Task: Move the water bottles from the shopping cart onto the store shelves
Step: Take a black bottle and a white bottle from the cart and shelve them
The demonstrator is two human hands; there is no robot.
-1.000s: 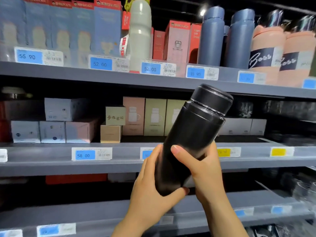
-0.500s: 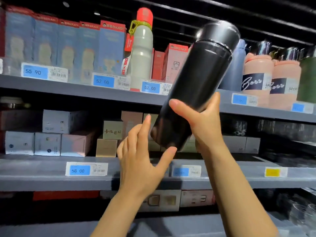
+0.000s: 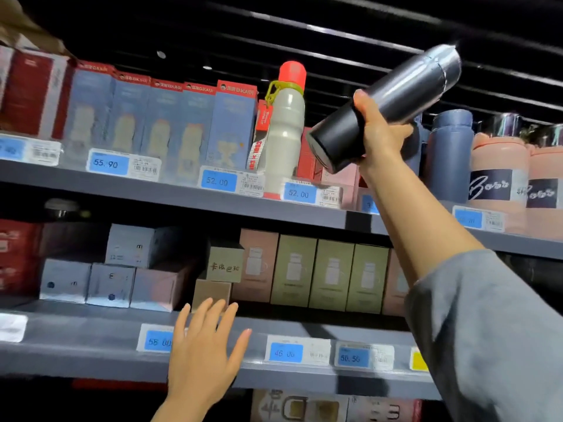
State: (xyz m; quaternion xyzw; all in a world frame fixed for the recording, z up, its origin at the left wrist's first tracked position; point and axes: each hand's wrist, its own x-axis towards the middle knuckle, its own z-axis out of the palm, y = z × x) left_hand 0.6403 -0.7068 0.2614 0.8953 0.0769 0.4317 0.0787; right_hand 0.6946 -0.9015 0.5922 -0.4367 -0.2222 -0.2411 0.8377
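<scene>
My right hand (image 3: pixel 379 134) grips a black water bottle (image 3: pixel 405 97) near its base and holds it high, tilted with its cap up to the right, in front of the upper shelf (image 3: pixel 182 193). My left hand (image 3: pixel 202 351) hangs free below, fingers spread, in front of the middle shelf (image 3: pixel 76 339), and holds nothing. The shopping cart is out of view.
The upper shelf carries blue boxes (image 3: pixel 170 126), a grey bottle with a red cap (image 3: pixel 285 129), blue bottles (image 3: pixel 447 153) and pink bottles (image 3: pixel 499 181). Green and pink boxes (image 3: pixel 313 272) and white boxes (image 3: pixel 88 281) stand on the middle shelf. Price tags line the shelf edges.
My left hand has let go of the black bottle and dropped lower. My right hand alone has lifted the bottle up and to the right, above the upper shelf's level.
</scene>
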